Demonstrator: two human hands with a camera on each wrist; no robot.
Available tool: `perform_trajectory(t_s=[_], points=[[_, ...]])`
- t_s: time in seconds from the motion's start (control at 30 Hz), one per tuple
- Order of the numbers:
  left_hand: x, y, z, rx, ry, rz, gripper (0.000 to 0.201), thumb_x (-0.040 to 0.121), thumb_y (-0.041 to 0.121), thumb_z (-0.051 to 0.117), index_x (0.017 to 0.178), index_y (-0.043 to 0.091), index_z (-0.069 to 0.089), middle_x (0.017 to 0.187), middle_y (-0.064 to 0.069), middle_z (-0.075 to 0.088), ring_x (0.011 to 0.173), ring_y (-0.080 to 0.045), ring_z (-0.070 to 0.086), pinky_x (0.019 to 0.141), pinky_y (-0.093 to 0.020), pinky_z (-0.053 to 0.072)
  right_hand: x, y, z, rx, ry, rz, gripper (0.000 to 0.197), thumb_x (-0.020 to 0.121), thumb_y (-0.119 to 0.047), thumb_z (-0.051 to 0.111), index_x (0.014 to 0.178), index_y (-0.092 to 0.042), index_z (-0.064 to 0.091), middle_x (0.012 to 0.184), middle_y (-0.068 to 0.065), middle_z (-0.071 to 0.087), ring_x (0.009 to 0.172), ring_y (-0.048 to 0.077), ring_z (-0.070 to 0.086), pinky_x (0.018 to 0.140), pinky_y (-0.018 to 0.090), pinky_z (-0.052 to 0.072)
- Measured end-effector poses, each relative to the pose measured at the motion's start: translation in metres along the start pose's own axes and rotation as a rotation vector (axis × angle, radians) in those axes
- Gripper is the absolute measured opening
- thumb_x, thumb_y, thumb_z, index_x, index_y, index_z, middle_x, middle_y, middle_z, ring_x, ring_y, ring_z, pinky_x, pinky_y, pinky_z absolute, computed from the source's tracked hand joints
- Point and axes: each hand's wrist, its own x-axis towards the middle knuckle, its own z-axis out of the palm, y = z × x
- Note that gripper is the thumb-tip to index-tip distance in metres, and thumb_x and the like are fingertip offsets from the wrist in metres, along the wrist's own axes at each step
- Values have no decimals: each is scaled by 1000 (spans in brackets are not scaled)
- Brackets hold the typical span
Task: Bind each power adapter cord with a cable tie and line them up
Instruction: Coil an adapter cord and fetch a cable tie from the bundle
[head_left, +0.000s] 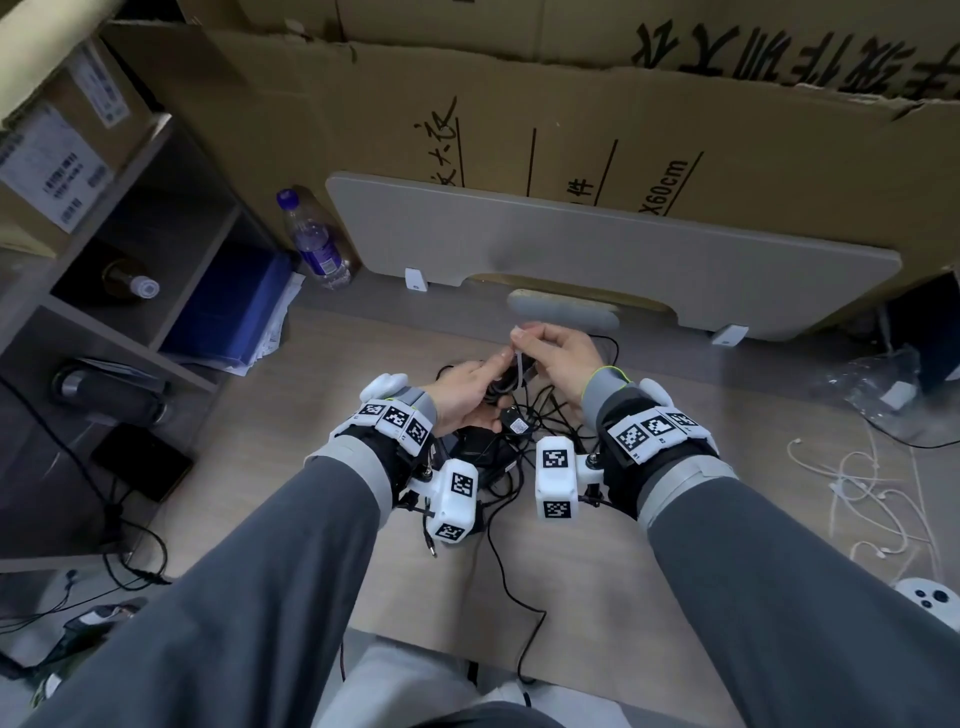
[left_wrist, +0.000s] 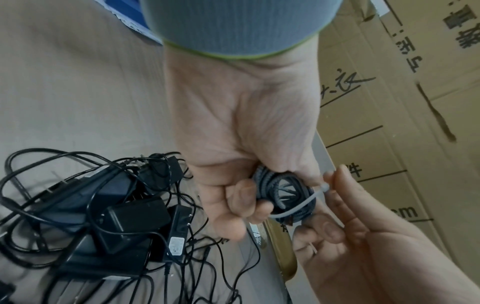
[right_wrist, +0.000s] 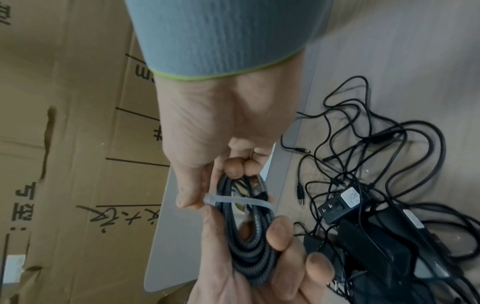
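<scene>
A coiled dark braided cord (head_left: 505, 383) is held above the desk between both hands. My left hand (head_left: 485, 384) grips the coil (left_wrist: 283, 193) with its fingers curled round it. A translucent white cable tie (right_wrist: 239, 202) loops across the coil. My right hand (head_left: 524, 338) pinches the tie at its head (right_wrist: 210, 200), and the tie's tail (head_left: 519, 364) shows white between the fingers. Under the hands lies a tangled pile of black power adapters (head_left: 488, 441) with loose cords (left_wrist: 116, 216), also seen in the right wrist view as the adapter pile (right_wrist: 376, 226).
A grey board (head_left: 597, 249) leans against cardboard boxes (head_left: 571, 104) at the back. A water bottle (head_left: 317, 244) stands at the back left beside shelves (head_left: 130, 291). White cables (head_left: 857, 493), a plastic bag (head_left: 872, 384) and a white controller (head_left: 930, 597) lie on the right.
</scene>
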Motion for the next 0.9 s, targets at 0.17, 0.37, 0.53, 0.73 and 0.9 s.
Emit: perform_trajectory(t_s=[0.17,0.37,0.53,0.73,0.9], points=[[8,6,16,-78,79,-5,52,92,62,48,99,11,59,64,-2,49,52,-14,37,56,-31,52,2,-4,-9,19,31,-5,14,91,-23,68,88,-9,67,78,-8,63,52,-8,51,59,12,40],[17,7,15,-235,203,71,44,97,52,48,105,10,59,61,1,47,46,-11,39,49,-28,50,6,-6,-13,-36,-4,-54,19,85,-27,74,67,-24,68,125,3,53,99,16,56,91,34,43],[18,25,5,-245,342,116,38,100,46,45,104,10,57,62,-1,51,43,-12,44,46,-27,48,-2,-3,-19,-51,-54,-68,15,83,-38,73,71,-31,71,119,-3,51,93,16,52,81,32,42],[19,32,12,-205,353,110,38,98,46,51,103,9,57,62,0,52,40,-9,46,45,-26,46,-3,-3,-30,50,-149,22,19,95,-26,62,75,-25,63,83,-6,64,81,11,57,79,34,42],[17,31,17,-73,304,67,37,88,52,64,91,15,60,55,6,48,42,-8,39,46,-23,43,0,2,-30,169,-113,70,30,96,-25,58,66,-26,64,90,-7,71,79,14,63,81,39,41]])
